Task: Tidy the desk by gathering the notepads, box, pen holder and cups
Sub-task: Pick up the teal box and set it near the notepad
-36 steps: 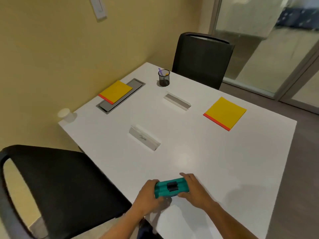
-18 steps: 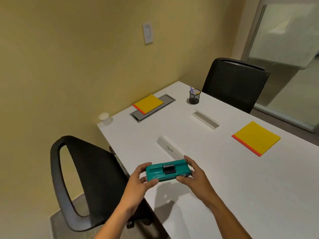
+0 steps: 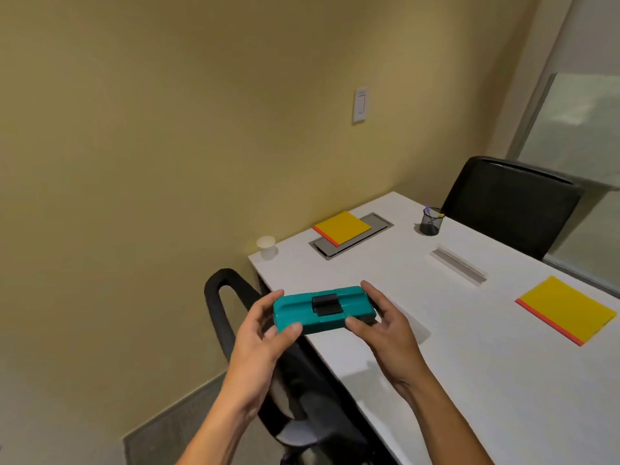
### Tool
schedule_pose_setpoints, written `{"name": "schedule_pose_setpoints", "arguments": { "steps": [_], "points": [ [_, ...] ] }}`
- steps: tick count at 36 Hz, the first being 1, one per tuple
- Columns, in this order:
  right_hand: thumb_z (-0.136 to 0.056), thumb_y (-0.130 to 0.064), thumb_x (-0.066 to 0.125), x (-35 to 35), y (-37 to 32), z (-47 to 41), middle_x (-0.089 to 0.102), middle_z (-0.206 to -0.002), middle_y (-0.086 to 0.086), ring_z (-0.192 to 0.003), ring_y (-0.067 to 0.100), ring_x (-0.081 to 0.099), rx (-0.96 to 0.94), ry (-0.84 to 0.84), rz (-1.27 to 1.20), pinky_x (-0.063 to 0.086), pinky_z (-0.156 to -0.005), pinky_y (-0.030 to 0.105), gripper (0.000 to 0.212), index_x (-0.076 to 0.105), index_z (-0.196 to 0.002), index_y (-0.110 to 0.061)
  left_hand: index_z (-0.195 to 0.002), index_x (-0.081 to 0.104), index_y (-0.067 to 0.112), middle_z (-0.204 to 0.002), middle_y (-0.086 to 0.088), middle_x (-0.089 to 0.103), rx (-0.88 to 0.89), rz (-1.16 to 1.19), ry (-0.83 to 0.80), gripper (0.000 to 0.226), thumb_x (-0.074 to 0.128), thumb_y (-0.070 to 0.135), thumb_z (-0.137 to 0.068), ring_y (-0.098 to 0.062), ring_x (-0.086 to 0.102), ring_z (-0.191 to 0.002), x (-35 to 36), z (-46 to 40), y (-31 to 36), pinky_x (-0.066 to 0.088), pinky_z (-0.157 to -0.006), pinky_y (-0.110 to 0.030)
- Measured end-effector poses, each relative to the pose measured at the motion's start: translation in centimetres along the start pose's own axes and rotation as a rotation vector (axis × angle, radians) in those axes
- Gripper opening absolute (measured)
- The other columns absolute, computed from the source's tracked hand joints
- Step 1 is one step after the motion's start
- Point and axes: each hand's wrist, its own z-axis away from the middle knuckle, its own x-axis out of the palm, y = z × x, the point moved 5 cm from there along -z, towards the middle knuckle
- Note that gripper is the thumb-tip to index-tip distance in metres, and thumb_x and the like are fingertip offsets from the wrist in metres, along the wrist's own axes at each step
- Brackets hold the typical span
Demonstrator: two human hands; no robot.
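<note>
Showing on the white desk (image 3: 469,364): two yellow notepads (image 3: 344,227) (image 3: 567,310), one teal box (image 3: 322,308), one mesh pen holder (image 3: 430,222), one paper cup (image 3: 266,246), two grey name-plate holders (image 3: 458,264); two black chairs (image 3: 510,203) (image 3: 255,347) standing beside it.

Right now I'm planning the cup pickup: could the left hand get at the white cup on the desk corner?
Probably not yet: the left hand grips the teal box together with the right hand. The path to the white cup looks unobstructed.

teal box (image 3: 322,309), black clasp on top, lying flat, held off the desk at near left edge | yellow notepad (image 3: 343,227) far left, on grey tray | second yellow notepad (image 3: 567,309) right, flat | mesh pen holder (image 3: 430,222) far, upright | white cup (image 3: 266,247) far-left corner, upright
</note>
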Motion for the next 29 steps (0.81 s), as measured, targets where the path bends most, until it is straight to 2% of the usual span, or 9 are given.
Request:
{"name": "schedule_pose_setpoints", "arguments": {
  "steps": [5, 10, 16, 21, 24, 26, 29],
  "points": [
    [-0.08, -0.017, 0.086, 6.7, 0.7, 0.2, 0.067, -0.128, -0.017, -0.122, 0.005, 0.064, -0.015, -0.026, -0.014, 0.057, -0.088, 0.022, 0.065, 0.062, -0.126, -0.056, -0.131, 0.056, 0.026, -0.115, 0.009, 0.073, 0.052, 0.018, -0.008, 0.062, 0.078, 0.017, -0.073, -0.016, 0.07, -0.107, -6.1, 0.5, 2.8, 0.057, -0.082, -0.022],
    [-0.071, -0.032, 0.09, 10.3, 0.7, 0.0, 0.066, -0.125, -0.02, -0.121, 0.006, 0.064, -0.001, -0.032, 0.023, 0.058, -0.087, 0.025, 0.072, 0.058, -0.13, -0.058, -0.129, 0.06, 0.026, -0.123, 0.002, 0.07, 0.013, 0.05, -0.033, 0.061, 0.082, 0.019, -0.073, -0.02, 0.069, -0.111, -10.4, -0.2, 3.7, 0.058, -0.084, -0.026],
    [-0.075, -0.032, 0.087, 11.6, -0.1, -2.5, 0.066, -0.12, -0.026, -0.12, 0.003, 0.064, 0.007, -0.05, 0.1, 0.06, -0.089, 0.032, 0.066, 0.059, -0.127, -0.061, -0.123, 0.062, 0.026, -0.125, -0.01, 0.068, -0.053, 0.077, -0.135, 0.06, 0.089, 0.027, -0.069, -0.027, 0.067, -0.114, -12.3, -2.8, 3.8, 0.057, -0.086, -0.028],
    [-0.071, -0.036, 0.09, 12.0, 0.2, -5.7, 0.067, -0.124, -0.018, -0.124, 0.012, 0.064, 0.037, -0.104, 0.104, 0.06, -0.095, 0.041, 0.069, 0.061, -0.132, -0.051, -0.121, 0.063, 0.028, -0.122, -0.007, 0.07, -0.061, -0.104, -0.253, 0.059, 0.088, 0.032, -0.068, -0.023, 0.069, -0.108, -12.7, -5.3, 4.2, 0.057, -0.09, -0.03],
    [-0.072, -0.033, 0.09, 12.4, 0.7, -7.6, 0.066, -0.129, -0.012, -0.123, 0.018, 0.065, 0.074, -0.15, 0.112, 0.058, -0.098, 0.043, 0.072, 0.06, -0.136, -0.046, -0.124, 0.062, 0.029, -0.119, -0.003, 0.07, -0.048, -0.205, -0.275, 0.059, 0.087, 0.031, -0.07, -0.017, 0.07, -0.101, -12.9, -7.0, 4.7, 0.057, -0.082, -0.026],
    [-0.074, -0.034, 0.09, 12.6, 1.1, -8.6, 0.066, -0.128, -0.012, -0.123, 0.02, 0.065, 0.089, -0.184, 0.143, 0.057, -0.099, 0.046, 0.071, 0.059, -0.137, -0.045, -0.127, 0.06, 0.027, -0.119, -0.003, 0.07, -0.045, -0.233, -0.269, 0.064, 0.087, 0.027, -0.069, -0.019, 0.071, -0.101, -13.1, -8.4, 4.7, 0.057, -0.079, -0.024],
    [-0.077, -0.036, 0.088, 12.7, 1.5, -9.6, 0.065, -0.122, -0.021, -0.122, 0.011, 0.064, 0.105, -0.216, 0.242, 0.061, -0.092, 0.036, 0.063, 0.058, -0.131, -0.051, -0.127, 0.06, 0.025, -0.118, -0.004, 0.071, -0.032, -0.212, -0.216, 0.065, 0.086, 0.02, -0.068, -0.02, 0.072, -0.102, -13.3, -10.6, 4.6, 0.057, -0.078, -0.023]
  ]
}}
